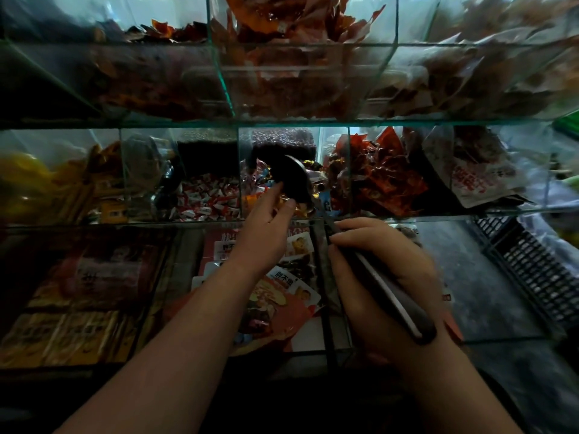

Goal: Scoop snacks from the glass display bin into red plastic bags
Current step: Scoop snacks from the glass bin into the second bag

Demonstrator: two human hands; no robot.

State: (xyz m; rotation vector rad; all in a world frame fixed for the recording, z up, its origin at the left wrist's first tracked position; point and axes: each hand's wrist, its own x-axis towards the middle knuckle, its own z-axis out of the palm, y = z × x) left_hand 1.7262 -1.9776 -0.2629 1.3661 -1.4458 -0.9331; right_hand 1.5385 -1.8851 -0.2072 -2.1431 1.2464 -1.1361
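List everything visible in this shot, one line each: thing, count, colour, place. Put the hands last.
Glass display bins: many, clear, stacked tiers across the view.
Red-and-white wrapped candies: many, middle tier, left of centre.
Red snack packets: many, middle tier, right.
Yellow packets: several, middle tier, far left.
Printed snack packs: several, red and white, lower bin, centre.
Scoop: one, dark, centre bin.
Black crate: one, right edge.
Left hand: touching the scoop.
Right hand: gripping a dark handle.

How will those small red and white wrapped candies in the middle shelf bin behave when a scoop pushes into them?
The red and white candies lie in a loose heap, so they would probably shift and spill aside rather than resist. Their glossy wrappers look slippery, so some may slide off a scoop. Each looks small and probably light.
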